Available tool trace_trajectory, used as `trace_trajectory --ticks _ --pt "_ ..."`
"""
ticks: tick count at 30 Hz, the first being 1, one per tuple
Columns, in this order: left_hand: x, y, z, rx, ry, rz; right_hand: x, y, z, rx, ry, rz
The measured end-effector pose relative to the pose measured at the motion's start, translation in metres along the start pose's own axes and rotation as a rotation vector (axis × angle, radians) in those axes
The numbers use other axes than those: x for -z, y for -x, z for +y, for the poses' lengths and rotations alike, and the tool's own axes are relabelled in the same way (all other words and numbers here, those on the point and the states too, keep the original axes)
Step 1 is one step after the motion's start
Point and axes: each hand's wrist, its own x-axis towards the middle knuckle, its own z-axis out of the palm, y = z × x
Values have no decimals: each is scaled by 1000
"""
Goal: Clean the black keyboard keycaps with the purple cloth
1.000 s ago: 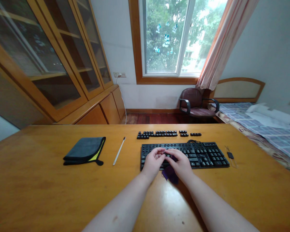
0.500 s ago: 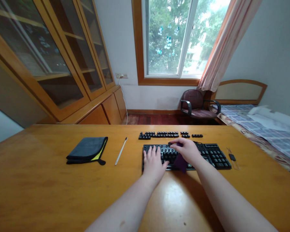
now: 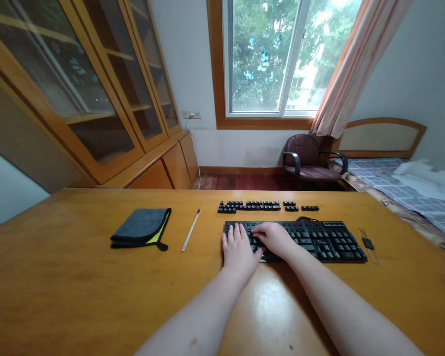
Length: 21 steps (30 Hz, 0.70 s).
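Note:
A black keyboard (image 3: 311,240) lies on the wooden desk, with part of its key bed bare where keycaps are off. My left hand (image 3: 240,252) rests on its left end, open, fingers spread over the keys. Just to the right, my right hand (image 3: 276,238) is over the left-middle keys with its fingers bent together and pointing left. Whatever its fingertips hold, if anything, is hidden. Behind the keyboard, loose black keycaps (image 3: 263,204) sit in rows and small groups. A wire keycap puller (image 3: 368,243) with a dark handle lies off the keyboard's right end.
A folded grey cloth (image 3: 141,226) with yellow inside and a black loop lies on the left of the desk (image 3: 96,296). Between it and the keyboard is a white-handled brush (image 3: 191,230). A chair (image 3: 307,157) and a bed (image 3: 396,173) stand beyond the desk.
My right hand has moved left and down, closer to my left hand. A dark piece at its fingertips and a purple patch beneath it no longer show. The view has shifted slightly.

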Motion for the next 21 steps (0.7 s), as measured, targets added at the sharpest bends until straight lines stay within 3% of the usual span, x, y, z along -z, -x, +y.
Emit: trace_trajectory --ticks 13,21 --pt "-8 -3 -5 -5 11 24 -1 8 -18 57 222 18" --pt "-6 -3 -4 -6 4 10 2 15 -28 0 270 -1"
